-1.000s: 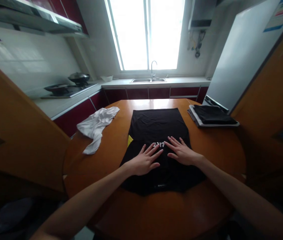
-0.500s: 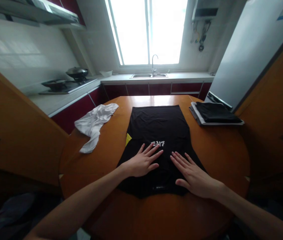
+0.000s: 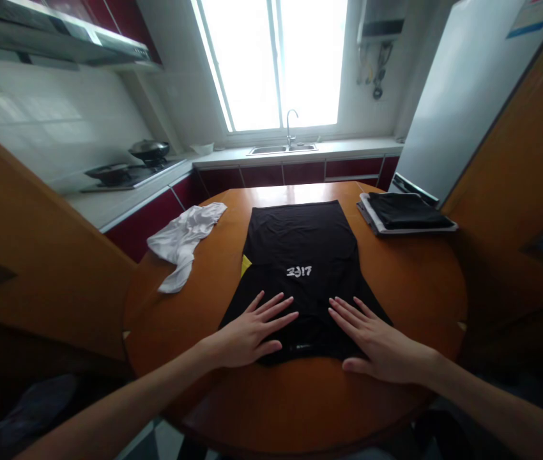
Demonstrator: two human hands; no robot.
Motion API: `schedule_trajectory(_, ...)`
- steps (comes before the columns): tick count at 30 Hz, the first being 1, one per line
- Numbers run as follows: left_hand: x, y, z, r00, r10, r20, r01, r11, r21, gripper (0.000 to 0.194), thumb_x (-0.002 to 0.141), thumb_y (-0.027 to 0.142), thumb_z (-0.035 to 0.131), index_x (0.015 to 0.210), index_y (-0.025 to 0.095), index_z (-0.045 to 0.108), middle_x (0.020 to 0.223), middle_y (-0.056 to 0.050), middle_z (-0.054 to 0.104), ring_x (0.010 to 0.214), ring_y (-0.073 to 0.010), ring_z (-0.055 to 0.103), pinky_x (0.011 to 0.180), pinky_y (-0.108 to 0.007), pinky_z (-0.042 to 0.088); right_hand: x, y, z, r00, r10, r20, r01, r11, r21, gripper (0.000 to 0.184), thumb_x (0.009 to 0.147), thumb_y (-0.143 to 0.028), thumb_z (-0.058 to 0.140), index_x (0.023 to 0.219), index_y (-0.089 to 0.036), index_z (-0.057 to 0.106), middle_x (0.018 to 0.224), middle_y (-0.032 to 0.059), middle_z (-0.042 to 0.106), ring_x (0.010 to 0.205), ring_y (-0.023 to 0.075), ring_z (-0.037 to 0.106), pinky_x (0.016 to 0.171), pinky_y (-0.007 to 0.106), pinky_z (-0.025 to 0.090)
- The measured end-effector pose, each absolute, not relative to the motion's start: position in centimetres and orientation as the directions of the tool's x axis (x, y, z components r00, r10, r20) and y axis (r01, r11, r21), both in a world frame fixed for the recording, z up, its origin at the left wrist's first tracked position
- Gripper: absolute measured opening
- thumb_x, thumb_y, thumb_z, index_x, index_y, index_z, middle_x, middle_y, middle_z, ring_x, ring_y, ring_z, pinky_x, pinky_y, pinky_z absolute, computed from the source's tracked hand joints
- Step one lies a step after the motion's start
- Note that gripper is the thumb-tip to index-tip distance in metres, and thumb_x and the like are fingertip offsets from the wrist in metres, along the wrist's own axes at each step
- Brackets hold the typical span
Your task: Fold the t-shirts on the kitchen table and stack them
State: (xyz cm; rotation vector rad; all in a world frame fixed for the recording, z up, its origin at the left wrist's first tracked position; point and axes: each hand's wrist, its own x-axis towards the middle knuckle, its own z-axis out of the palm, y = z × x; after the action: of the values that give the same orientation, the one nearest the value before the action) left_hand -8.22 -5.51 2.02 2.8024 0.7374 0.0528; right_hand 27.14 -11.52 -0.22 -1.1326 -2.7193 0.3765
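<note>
A black shirt lies spread flat on the round wooden table, its collar end toward me. White lettering, upside down from here, crosses its middle, and a small yellow patch shows at its left edge. My left hand rests palm down on the shirt's near left part, fingers spread. On the near right part lies my right hand, also flat, its thumb stretched out by the shirt's near edge. Neither hand grips the fabric. Both sleeve areas are partly hidden under the hands.
A crumpled white garment lies at the table's left. Folded dark and white clothes are stacked at the far right. Beyond the table are a counter with a sink, a stove with a lidded pan and a fridge.
My left hand has slid left and toward me, off the lettering, which now shows fully. My right hand has shifted only slightly. The whole view has tilted a little.
</note>
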Motion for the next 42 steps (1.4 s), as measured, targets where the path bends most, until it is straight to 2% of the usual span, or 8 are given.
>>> schedule_trajectory(7, -11.9, -7.5, 2.7, 0.897, 0.439, -0.049, 0.439, -0.874, 0.206, 0.067, 0.102, 0.041, 0.054, 0.161, 0.034, 0.024, 0.165, -0.006, 0.029, 0.154, -0.0276, 0.021, 0.126, -0.055, 0.016, 27.7, -11.8, -0.6, -0.709, 0.668, 0.226, 0.641, 0.744, -0.188, 0.070, 0.098, -0.040, 0.058, 0.159, -0.018, 0.032, 0.158, 0.0156, 0.040, 0.147, 0.0288, 0.037, 0.125, 0.056, 0.020)
schedule_trajectory(10, -13.5, -7.6, 2.7, 0.906, 0.423, 0.030, 0.415, -0.899, 0.138, 0.065, 0.100, 0.037, 0.059, 0.159, 0.033, 0.032, 0.160, -0.006, 0.040, 0.151, -0.0263, 0.031, 0.125, -0.052, 0.025, 28.0, -11.7, -0.7, -0.722, 0.630, 0.286, 0.631, 0.769, -0.102, 0.056, 0.097, -0.031, 0.057, 0.151, -0.017, 0.047, 0.150, 0.0144, 0.051, 0.141, 0.0281, 0.047, 0.124, 0.055, 0.025)
schedule_trajectory(13, -14.9, -7.7, 2.9, 0.899, 0.412, 0.145, 0.404, -0.911, 0.085, 0.056, 0.102, 0.024, 0.055, 0.155, 0.033, 0.041, 0.152, -0.005, 0.052, 0.144, -0.0223, 0.044, 0.123, -0.046, 0.033, 28.5, -11.8, -0.7, -0.726, 0.601, 0.334, 0.626, 0.779, -0.040, 0.048, 0.096, -0.017, 0.052, 0.144, -0.019, 0.056, 0.142, 0.0111, 0.060, 0.133, 0.0255, 0.056, 0.122, 0.054, 0.029)
schedule_trajectory(18, -16.7, -8.0, 3.4, 0.901, 0.406, 0.153, 0.404, -0.914, 0.047, 0.060, 0.101, 0.008, 0.044, 0.154, 0.035, 0.041, 0.148, -0.003, 0.056, 0.139, -0.0198, 0.051, 0.120, -0.043, 0.039, 30.2, -12.2, -0.8, -0.711, 0.620, 0.332, 0.661, 0.750, 0.013, 0.058, 0.091, -0.003, 0.045, 0.144, -0.024, 0.056, 0.138, 0.0069, 0.063, 0.126, 0.0211, 0.060, 0.119, 0.047, 0.038)
schedule_trajectory(23, -18.4, -8.1, 2.4, 0.821, 0.532, 0.206, 0.543, -0.840, 0.006, 0.062, 0.099, 0.004, 0.038, 0.153, 0.034, 0.043, 0.150, -0.003, 0.054, 0.138, -0.0211, 0.050, 0.115, -0.041, 0.046, 32.6, -12.2, -1.6, -0.657, 0.663, 0.359, 0.728, 0.682, 0.074, 0.051, 0.092, -0.003, 0.046, 0.137, -0.022, 0.062, 0.140, 0.0071, 0.063, 0.123, 0.0223, 0.062, 0.111, 0.045, 0.048)
schedule_trajectory(30, -19.5, -7.7, 1.4, 0.812, 0.474, 0.342, 0.462, -0.879, 0.122, 0.035, 0.103, 0.018, 0.050, 0.131, 0.028, 0.067, 0.130, -0.004, 0.069, 0.122, -0.0178, 0.064, 0.102, -0.031, 0.056, 34.5, -12.4, -2.7, -0.620, 0.623, 0.476, 0.729, 0.682, 0.058, 0.040, 0.096, -0.009, 0.049, 0.126, -0.024, 0.070, 0.130, 0.0055, 0.069, 0.118, 0.0214, 0.067, 0.104, 0.042, 0.055)
schedule_trajectory(38, -20.1, -7.6, 1.7, 0.822, 0.448, 0.352, 0.395, -0.893, 0.215, 0.033, 0.104, 0.019, 0.046, 0.127, 0.026, 0.070, 0.126, -0.007, 0.071, 0.118, -0.0177, 0.066, 0.099, -0.031, 0.058, 35.0, -12.7, -1.3, -0.692, 0.579, 0.431, 0.660, 0.750, 0.052, 0.041, 0.097, -0.006, 0.045, 0.124, -0.023, 0.071, 0.124, 0.0049, 0.072, 0.113, 0.0183, 0.070, 0.099, 0.036, 0.058)
schedule_trajectory(42, -20.4, -7.5, 2.7, 0.812, 0.482, 0.329, 0.396, -0.869, 0.296, 0.033, 0.105, 0.022, 0.044, 0.124, 0.024, 0.071, 0.124, -0.009, 0.072, 0.117, -0.0200, 0.067, 0.098, -0.033, 0.059, 35.1, -12.9, 0.4, -0.720, 0.575, 0.389, 0.623, 0.782, -0.003, 0.040, 0.098, -0.009, 0.045, 0.125, -0.024, 0.071, 0.125, 0.0053, 0.072, 0.112, 0.0181, 0.070, 0.097, 0.034, 0.059)
